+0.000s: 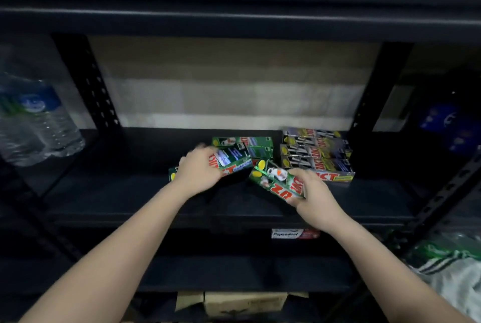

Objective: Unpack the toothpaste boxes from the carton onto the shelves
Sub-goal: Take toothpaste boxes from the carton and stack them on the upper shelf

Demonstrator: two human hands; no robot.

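Now both my hands are on green boxes, mid-frame on the shelf (130, 192).
Left hand (199, 170) grips one green toothpaste box (231, 161); right hand (311, 196) clasps another green box (276, 179), tilted.

Each hand's grip holds a green toothpaste box (276, 179) above the shelf (130, 192).

On the shelf (130, 192), the grey boxes (316, 153) sit right of the green boxes (250, 144).

Dim, motion-blurred, dark shelving, wide-angle bending at edges
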